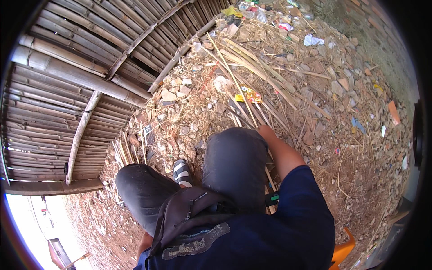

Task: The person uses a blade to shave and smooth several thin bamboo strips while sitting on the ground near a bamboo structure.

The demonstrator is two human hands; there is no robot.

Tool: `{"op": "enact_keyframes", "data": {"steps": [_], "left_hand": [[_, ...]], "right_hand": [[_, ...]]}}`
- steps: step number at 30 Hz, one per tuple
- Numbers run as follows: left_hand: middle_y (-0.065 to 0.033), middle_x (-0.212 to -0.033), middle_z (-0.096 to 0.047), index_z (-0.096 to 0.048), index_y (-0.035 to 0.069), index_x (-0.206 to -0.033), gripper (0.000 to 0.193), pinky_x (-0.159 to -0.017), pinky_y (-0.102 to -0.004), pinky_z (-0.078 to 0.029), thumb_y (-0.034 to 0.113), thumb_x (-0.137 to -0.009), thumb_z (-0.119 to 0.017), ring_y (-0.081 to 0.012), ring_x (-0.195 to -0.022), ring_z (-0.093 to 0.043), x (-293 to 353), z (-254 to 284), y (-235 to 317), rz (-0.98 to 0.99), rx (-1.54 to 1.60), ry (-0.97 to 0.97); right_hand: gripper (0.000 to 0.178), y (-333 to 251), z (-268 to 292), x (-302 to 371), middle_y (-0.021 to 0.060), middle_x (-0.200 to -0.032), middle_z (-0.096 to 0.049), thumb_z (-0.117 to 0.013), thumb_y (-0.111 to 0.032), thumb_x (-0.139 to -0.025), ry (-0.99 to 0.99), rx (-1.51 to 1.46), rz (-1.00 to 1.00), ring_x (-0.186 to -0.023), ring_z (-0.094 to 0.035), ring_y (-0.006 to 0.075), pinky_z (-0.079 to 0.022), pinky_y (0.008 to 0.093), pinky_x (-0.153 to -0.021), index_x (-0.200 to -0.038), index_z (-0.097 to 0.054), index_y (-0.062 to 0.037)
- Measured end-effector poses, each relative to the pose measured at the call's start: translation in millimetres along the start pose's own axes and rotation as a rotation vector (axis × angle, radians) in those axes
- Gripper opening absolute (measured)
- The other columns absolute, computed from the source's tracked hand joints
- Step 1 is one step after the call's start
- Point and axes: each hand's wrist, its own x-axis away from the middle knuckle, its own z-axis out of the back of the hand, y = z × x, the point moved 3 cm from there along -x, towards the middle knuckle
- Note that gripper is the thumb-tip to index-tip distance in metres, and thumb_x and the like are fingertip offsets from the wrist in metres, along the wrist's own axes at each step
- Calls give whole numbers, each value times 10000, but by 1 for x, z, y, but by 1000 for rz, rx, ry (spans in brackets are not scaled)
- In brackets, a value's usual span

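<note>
My right hand (265, 132) reaches past the outer side of my right knee, and the knee hides its fingers. A long, thin bamboo strip (233, 77) runs from the far ground back to this hand. Whether the fingers close round it, I cannot tell. More pale strips (271, 180) show below my right forearm. Of my left arm only a bit of bare skin shows beside my left thigh; the left hand is out of sight. Both knees are bent, in dark trousers, and a striped sandal (182, 173) is on one foot.
A slatted bamboo wall (58, 103) stands at the left. Split bamboo lengths (256, 67) lie ahead among stones, straw and litter, including a yellow wrapper (248, 95). A short bundle of sticks (123, 152) leans near the wall. An orange object (343, 250) is behind my right side.
</note>
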Motion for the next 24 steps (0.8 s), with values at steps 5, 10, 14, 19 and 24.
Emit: {"op": "enact_keyframes", "data": {"steps": [5, 10, 14, 19, 24], "left_hand": [[-111, -955, -680, -622, 71, -1144, 336, -692, -485, -541, 351, -969, -558, -280, -868, -655, -14, -5, -29, -1, 79, -10], [-63, -905, -633, -600, 100, -1088, 271, -606, -431, -517, 339, -1001, -508, -198, -826, -622, -19, 14, 10, -187, 149, 59], [-83, -1064, -657, -565, 65, -1126, 294, -643, -386, -528, 340, -1036, -521, -217, -864, -650, -26, 46, 60, -214, 439, 227], [-81, -1080, -686, -594, 20, -1149, 310, -686, -316, -541, 309, -1049, -544, -175, -903, -679, -13, 97, 157, -535, 519, 412], [-77, -1076, -687, -608, 27, -1171, 248, -769, -306, -536, 222, -1018, -599, -162, -960, -681, 31, 114, 271, -1038, 430, 430]], "right_hand": [[587, -15, 35, 43, 236, -1177, -688, -789, -409, -721, 90, 28, 24, -1115, -664, 376, -529, 453, -946, -1168, -705, -38], [424, -7, 80, 77, 218, -1123, -703, -735, -271, -784, 237, 53, 121, -1054, -672, 388, -536, 466, -908, -1163, -707, -81], [371, -12, 130, 108, 171, -1025, -727, -731, -147, -753, 263, -132, 209, -959, -705, 308, -543, 394, -854, -1102, -700, -25], [207, -50, 201, 174, 122, -959, -714, -712, -49, -788, 274, -427, 375, -807, -665, 197, -528, 336, -726, -981, -654, -2], [192, -87, 252, 243, 146, -934, -691, -669, 5, -779, 134, -909, 484, -649, -584, 147, -487, 296, -602, -962, -616, -20]]}}
